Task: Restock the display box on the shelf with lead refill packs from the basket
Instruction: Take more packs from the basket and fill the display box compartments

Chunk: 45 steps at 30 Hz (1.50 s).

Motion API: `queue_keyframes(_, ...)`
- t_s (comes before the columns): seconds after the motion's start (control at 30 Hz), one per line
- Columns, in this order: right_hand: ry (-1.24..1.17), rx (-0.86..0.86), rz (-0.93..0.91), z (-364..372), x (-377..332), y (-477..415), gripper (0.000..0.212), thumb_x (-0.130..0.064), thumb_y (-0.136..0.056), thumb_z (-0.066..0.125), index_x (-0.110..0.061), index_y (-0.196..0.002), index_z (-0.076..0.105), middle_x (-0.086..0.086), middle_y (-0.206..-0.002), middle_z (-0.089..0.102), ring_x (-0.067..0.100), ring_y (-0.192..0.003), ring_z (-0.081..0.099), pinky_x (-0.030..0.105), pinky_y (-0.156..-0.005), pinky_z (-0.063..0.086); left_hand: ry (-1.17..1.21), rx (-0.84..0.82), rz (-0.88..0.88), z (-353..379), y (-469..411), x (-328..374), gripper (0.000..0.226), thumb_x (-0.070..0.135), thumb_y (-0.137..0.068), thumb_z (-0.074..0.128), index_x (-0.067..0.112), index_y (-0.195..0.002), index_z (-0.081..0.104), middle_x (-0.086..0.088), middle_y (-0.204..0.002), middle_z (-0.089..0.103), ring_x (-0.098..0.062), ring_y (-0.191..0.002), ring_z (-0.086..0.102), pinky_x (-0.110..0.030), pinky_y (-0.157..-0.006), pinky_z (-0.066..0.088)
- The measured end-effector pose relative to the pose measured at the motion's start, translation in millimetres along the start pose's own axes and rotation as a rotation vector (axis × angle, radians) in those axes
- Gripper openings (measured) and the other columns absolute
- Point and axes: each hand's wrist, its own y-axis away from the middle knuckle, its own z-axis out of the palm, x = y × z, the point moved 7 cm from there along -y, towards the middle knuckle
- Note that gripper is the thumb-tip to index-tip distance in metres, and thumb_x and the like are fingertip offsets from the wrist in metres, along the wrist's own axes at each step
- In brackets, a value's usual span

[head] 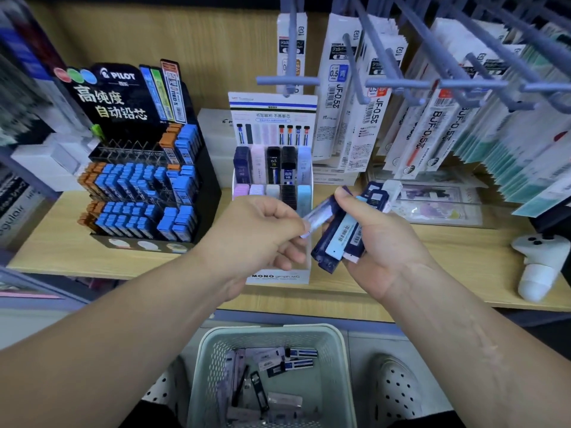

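single pack: pale lilac lead refill pack (318, 215), flat slim plastic case, pinched at its lower-left end by left hand (262, 230) thumb and forefinger; blurred, label unreadable
single pack axis: long axis tilted, lower left to upper right; far end touches the bundle in the other hand
bundle: several refill packs (340, 239) fanned in right hand (375, 239), navy, light blue and white cases, barcodes facing the camera; long axes run lower left to upper right, tops sticking out past the thumb
left grip: narrow pinch, closed on the lilac pack, other fingers curled
right grip: wrapped around the bundle, thumb across the top, palm behind
location: both hands in front of the display box, above the shelf edge, well above the basket
display box: white card MONO graph MG display box (272, 168) on wooden shelf (55, 239); upright packs in rows, navy, pink, black, pale blue; lower front hidden by hands
basket: pale green perforated plastic basket (336, 350) below the shelf, loose packs lying flat inside, mixed directions
left neighbour: black PILOT lead display (139, 168), blue and orange cases in tiers
right: hanging refill bags (349, 97) on grey pegs
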Motion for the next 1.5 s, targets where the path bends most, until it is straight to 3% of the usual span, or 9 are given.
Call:
queue_keyframes(0.2, -0.047, -0.041, 0.004, 7, 2, 0, 0.014, -0.012, -0.086, 0.075, -0.013, -0.094, 0.064, 0.003, -0.072, 0.066, 0.015, -0.066, 0.064, 0.027, -0.062, 0.058, 0.087, 0.231, 0.255, -56, 0, 37, 0.011, 0.003, -0.091, 0.064, 0.008, -0.082, 0.068, -0.015, -0.077, 0.071, -0.023, -0.059, 0.067, -0.029, -0.053, 0.054)
queue_keyframes(0.37, -0.025, -0.055, 0.007, 8, 6, 0, 0.021, -0.010, -0.085, 0.075, -0.011, -0.102, 0.062, 0.005, -0.076, 0.065, 0.016, -0.067, 0.064, 0.028, -0.066, 0.058, -0.097, 0.478, 0.534, -115, 3, 68, 0.006, 0.003, -0.088, 0.069, 0.008, -0.091, 0.071, -0.013, -0.082, 0.071, -0.020, -0.066, 0.072, -0.028, -0.062, 0.060)
queue_keyframes(0.53, -0.020, -0.046, 0.012, 9, 7, -4, 0.015, -0.007, -0.085, 0.075, -0.015, -0.091, 0.062, 0.006, -0.080, 0.066, 0.017, -0.068, 0.065, 0.030, -0.066, 0.058, -0.430, 0.461, 0.581, -128, -2, 74, 0.014, 0.010, -0.086, 0.074, 0.015, -0.099, 0.075, -0.004, -0.078, 0.074, -0.014, -0.070, 0.073, -0.033, -0.076, 0.061)
queue_keyframes(0.73, 0.023, -0.075, 0.024, 18, 12, -7, 0.015, -0.006, -0.086, 0.073, -0.014, -0.093, 0.063, 0.005, -0.079, 0.068, 0.016, -0.068, 0.065, 0.030, -0.065, 0.057, -0.759, 0.454, 0.863, -105, -8, 79, 0.019, 0.008, -0.087, 0.070, 0.012, -0.106, 0.075, -0.005, -0.093, 0.066, -0.022, -0.073, 0.065, -0.043, -0.078, 0.056)
queue_keyframes(0.87, 0.037, -0.083, 0.032, 20, 13, -10, 0.016, -0.007, -0.085, 0.074, -0.014, -0.096, 0.065, 0.004, -0.078, 0.070, 0.016, -0.069, 0.066, 0.030, -0.065, 0.057, -0.771, 0.429, 0.925, -101, -13, 82, 0.021, 0.007, -0.088, 0.068, 0.010, -0.108, 0.074, -0.005, -0.094, 0.065, -0.020, -0.072, 0.064, -0.035, -0.077, 0.056)
queue_keyframes(1.0, 0.035, -0.100, 0.038, 19, 12, -11, 0.017, -0.006, -0.085, 0.074, -0.012, -0.099, 0.065, 0.006, -0.079, 0.069, 0.017, -0.070, 0.065, 0.035, -0.073, 0.056, -0.841, 0.372, 0.957, -92, -19, 80, 0.023, 0.004, -0.088, 0.068, 0.009, -0.109, 0.074, 0.003, -0.096, 0.061, -0.007, -0.077, 0.056, -0.013, -0.076, 0.048)
queue_keyframes(1.23, 0.027, -0.111, 0.034, 19, 9, -9, 0.013, -0.004, -0.086, 0.072, -0.014, -0.089, 0.065, 0.006, -0.076, 0.067, 0.018, -0.067, 0.064, 0.033, -0.071, 0.056, -0.887, 0.404, 0.957, -89, -28, 75, 0.024, 0.006, -0.083, 0.074, 0.008, -0.107, 0.076, 0.004, -0.094, 0.060, -0.013, -0.070, 0.058, -0.026, -0.077, 0.051)
queue_keyframes(1.4, -0.002, -0.146, 0.066, 21, 10, -7, 0.017, 0.000, -0.087, 0.069, -0.013, -0.095, 0.061, 0.008, -0.076, 0.065, 0.019, -0.068, 0.064, 0.033, -0.068, 0.056, -0.931, 0.525, 0.917, -93, -30, 69, 0.018, 0.011, -0.077, 0.079, 0.009, -0.095, 0.077, -0.003, -0.070, 0.069, -0.016, -0.070, 0.060, -0.040, -0.073, 0.055)
queue_keyframes(1.5, -0.064, -0.165, 0.094, 21, 10, -6, 0.021, 0.003, -0.086, 0.065, -0.012, -0.100, 0.059, 0.011, -0.080, 0.065, 0.021, -0.069, 0.064, 0.035, -0.068, 0.055, -0.925, 0.518, 0.936, -92, -33, 68, 0.014, 0.011, -0.077, 0.078, 0.006, -0.091, 0.077, -0.008, -0.081, 0.070, -0.016, -0.069, 0.058, -0.040, -0.072, 0.055)
